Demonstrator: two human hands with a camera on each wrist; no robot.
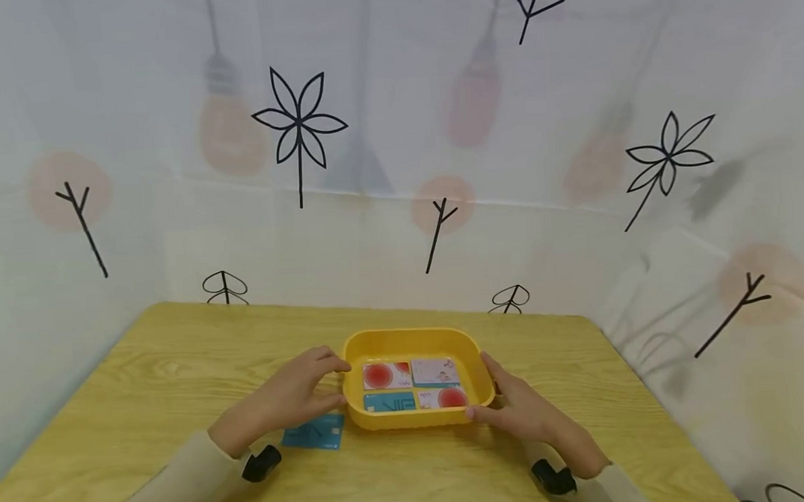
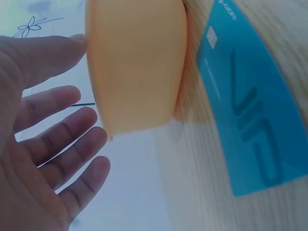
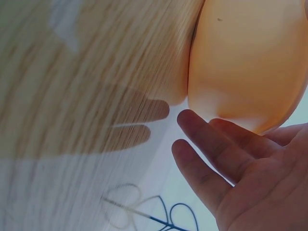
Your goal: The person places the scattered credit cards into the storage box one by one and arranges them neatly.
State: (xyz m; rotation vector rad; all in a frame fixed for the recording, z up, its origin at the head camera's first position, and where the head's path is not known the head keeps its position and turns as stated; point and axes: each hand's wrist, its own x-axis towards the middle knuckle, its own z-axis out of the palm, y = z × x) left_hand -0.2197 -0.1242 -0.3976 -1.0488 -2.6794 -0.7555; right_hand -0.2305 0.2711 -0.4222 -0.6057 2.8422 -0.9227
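Observation:
A yellow plastic tray (image 1: 419, 419) sits on the table between both hands. Several cards lie in it: a teal VIP card (image 1: 390, 402), two white ones with red circles, and a pale printed card (image 1: 436, 371) over a teal edge. My left hand (image 1: 294, 394) is at the tray's left end, fingers loosely bent and spread, thumb and fingertips right at the rim. At the right end, my right hand (image 1: 526, 410) touches the tray, thumb at the front corner, fairly straight fingers along the side. Another teal VIP card (image 2: 255, 110) lies on the table below the left hand.
The wood-grain table (image 1: 198, 357) meets a white hanging cloth (image 1: 374, 237) with printed plants at its back and sides. Both wrists carry small black cameras, the left one (image 1: 261, 464) close to the loose card.

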